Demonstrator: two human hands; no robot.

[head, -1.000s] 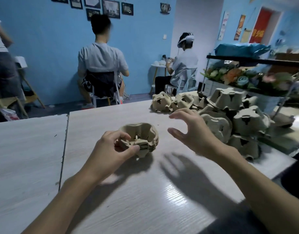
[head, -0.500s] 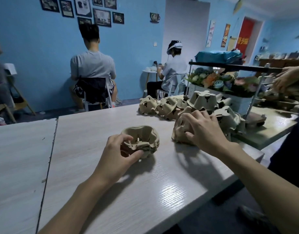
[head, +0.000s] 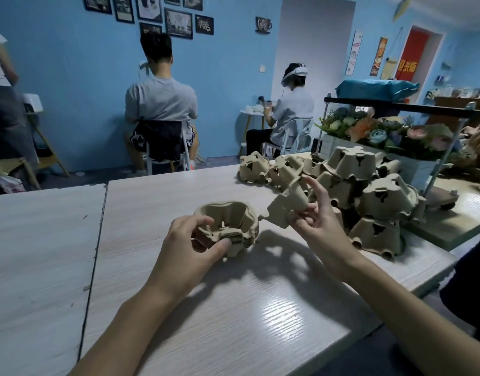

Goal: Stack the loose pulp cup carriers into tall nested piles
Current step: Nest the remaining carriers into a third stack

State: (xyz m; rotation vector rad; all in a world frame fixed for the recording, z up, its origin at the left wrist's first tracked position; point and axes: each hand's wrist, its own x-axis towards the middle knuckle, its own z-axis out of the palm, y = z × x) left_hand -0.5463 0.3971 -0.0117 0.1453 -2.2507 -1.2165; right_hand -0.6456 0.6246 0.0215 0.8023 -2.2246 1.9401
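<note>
A person at a pale wood-grain table (head: 233,316) sorts pulp cup carriers, both bare forearms reaching in from the near edge. The left hand (head: 190,248) grips a short nested stack (head: 233,221) that sits on the tabletop with its open side up. The fingers curl over the near rim and the thumb presses against the layered edges. The right hand (head: 317,229) pinches a single carrier (head: 287,207) between thumb and bent fingers, with the index finger raised straight. That carrier hangs tilted in the air, clear of the table and just beside the stack's right rim; whether the two touch cannot be told.

Behind the right hand, toward the table's far right corner, lies a heap of loose carriers (head: 369,191), most of them upside down and tumbled over one another.

A second table (head: 30,253) butts against the first on the left, with a narrow seam between them. Across the room, a seated person (head: 160,104) in a grey shirt faces a blue wall (head: 70,77) hung with framed pictures (head: 176,23), and a person wearing a white headset (head: 293,104) sits at a small round table. To the right, flowers (head: 382,128) fill a white box under a metal rack (head: 396,104).
</note>
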